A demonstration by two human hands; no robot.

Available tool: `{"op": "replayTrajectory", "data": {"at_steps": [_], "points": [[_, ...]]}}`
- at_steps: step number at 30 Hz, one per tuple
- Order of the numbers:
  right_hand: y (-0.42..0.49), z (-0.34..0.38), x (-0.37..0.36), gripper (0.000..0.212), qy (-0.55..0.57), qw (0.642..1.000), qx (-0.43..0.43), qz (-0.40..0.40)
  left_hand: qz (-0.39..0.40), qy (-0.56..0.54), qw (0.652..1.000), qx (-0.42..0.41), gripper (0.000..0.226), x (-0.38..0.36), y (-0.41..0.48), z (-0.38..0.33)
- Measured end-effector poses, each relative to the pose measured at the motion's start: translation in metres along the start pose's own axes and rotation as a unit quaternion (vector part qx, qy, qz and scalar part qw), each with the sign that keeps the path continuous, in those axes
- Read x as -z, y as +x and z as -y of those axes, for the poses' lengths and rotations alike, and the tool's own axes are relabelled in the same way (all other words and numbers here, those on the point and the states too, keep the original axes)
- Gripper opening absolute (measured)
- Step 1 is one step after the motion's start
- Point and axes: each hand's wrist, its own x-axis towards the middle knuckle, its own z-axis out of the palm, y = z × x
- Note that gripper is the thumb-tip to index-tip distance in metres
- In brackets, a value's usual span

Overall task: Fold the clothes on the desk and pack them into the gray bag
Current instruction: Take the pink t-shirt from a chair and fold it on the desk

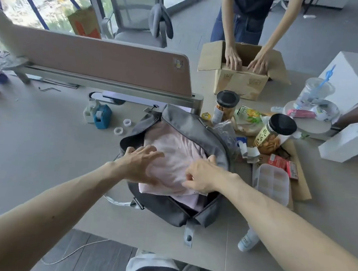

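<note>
The gray bag (173,211) lies unzipped in the middle of the desk, its mouth wide. A folded pale pink garment (172,154) fills the opening, and its near edge hangs over the bag's front rim. My left hand (142,162) rests flat on the garment's left side with the fingers spread. My right hand (202,177) pinches the pink fabric at its right side, close to the bag's right rim. What lies under the garment inside the bag is hidden.
Right of the bag stand two black-lidded snack jars (270,135), packets, a clear compartment box (273,183) and a white bottle (247,240). Another person's hands press into a cardboard box (239,84) at the back. A tape dispenser (101,117) and tape rolls sit left, below the pink divider (106,62).
</note>
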Motion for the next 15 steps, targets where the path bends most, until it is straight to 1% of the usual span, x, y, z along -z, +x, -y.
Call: {"op": "replayTrajectory", "data": {"at_steps": [2,3,5,7,8,10,11,13,15], "points": [[0.014,0.015,0.007,0.025,0.019,0.998,-0.002,-0.056,-0.029,-0.004,0.999,0.013,0.086,0.001,-0.011,0.012],[0.021,0.022,0.007,0.029,0.037,0.997,-0.003,-0.074,-0.039,-0.009,0.999,0.025,0.081,0.002,-0.016,0.016],[0.034,0.036,0.004,0.048,0.081,0.994,0.003,-0.069,-0.028,-0.005,0.999,0.041,0.073,0.003,-0.024,0.022],[0.046,0.049,-0.006,0.059,0.109,0.993,0.016,-0.040,0.010,0.033,0.999,0.034,0.065,0.006,-0.031,0.026],[0.051,0.054,-0.011,0.062,0.113,0.993,0.015,-0.023,0.031,0.066,0.997,0.023,0.054,0.011,-0.034,0.025],[0.062,0.060,-0.025,0.064,0.116,0.993,-0.005,0.017,0.057,0.117,0.991,-0.011,0.025,0.021,-0.037,0.025],[0.067,0.062,-0.032,0.065,0.112,0.993,-0.018,0.034,0.063,0.127,0.989,-0.029,0.018,0.026,-0.038,0.025],[0.075,0.063,-0.043,0.069,0.101,0.993,-0.032,0.045,0.062,0.142,0.985,-0.077,0.018,0.033,-0.040,0.027],[0.080,0.062,-0.049,0.070,0.092,0.995,-0.035,0.030,0.049,0.144,0.981,-0.124,0.017,0.039,-0.044,0.029]]}}
